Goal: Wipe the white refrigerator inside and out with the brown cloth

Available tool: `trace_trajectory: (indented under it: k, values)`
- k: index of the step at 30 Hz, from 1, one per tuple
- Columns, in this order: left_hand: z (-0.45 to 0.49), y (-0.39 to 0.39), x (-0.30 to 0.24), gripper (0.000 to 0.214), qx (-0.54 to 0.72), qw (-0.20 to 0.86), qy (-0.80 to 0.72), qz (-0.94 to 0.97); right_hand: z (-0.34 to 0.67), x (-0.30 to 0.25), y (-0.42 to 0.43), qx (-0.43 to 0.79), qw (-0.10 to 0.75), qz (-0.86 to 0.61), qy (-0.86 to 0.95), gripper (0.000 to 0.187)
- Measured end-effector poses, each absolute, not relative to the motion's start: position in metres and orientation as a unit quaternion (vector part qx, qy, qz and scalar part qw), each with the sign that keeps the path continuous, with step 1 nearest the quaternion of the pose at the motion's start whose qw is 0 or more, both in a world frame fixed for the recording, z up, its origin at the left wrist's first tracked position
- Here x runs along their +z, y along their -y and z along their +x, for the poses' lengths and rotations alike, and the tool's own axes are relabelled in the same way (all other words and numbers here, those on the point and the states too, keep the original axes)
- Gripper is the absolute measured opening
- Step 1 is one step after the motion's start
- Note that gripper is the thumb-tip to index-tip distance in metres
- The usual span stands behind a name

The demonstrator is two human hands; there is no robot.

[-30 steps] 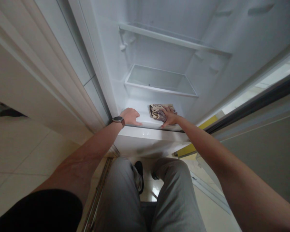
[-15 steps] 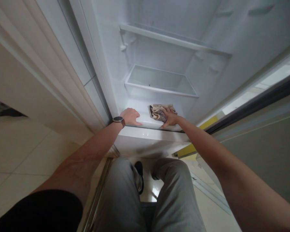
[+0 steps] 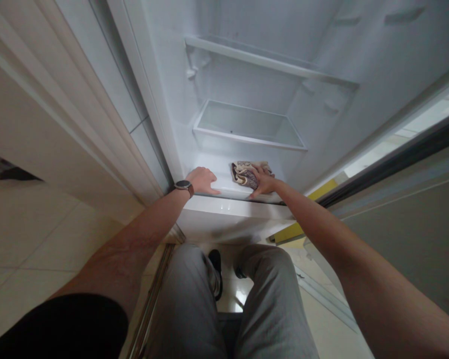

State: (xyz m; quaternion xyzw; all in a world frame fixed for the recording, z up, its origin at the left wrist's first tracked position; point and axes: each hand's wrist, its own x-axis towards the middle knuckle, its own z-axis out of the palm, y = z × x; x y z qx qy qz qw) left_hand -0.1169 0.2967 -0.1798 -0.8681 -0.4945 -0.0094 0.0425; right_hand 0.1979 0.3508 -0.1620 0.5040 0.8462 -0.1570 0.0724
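Well, my right hand (image 3: pixel 262 180) spans the folded brown-and-cream cloth (image 3: pixel 242 172) on the white compartment floor (image 3: pixel 223 169), grip unclear; my left hand (image 3: pixel 201 179) spreads empty. Likely soft and light, the cloth suits palming across its folds.

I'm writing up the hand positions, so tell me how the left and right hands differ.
The left hand shows no object in its grasp; the right hand lies on a patterned cloth. A watch is strapped behind the left hand; none shows behind the right hand. Both reach into the white fridge.
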Motion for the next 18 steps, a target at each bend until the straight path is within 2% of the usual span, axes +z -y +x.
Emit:
trace_trajectory:
  k: [18]
  values:
    - [-0.117, -0.2972, -0.1807, 0.061, 0.006, 0.048, 0.496, -0.867, 0.1982, -0.1605, -0.3494, -0.16, 0.067, 0.498, -0.849, 0.151]
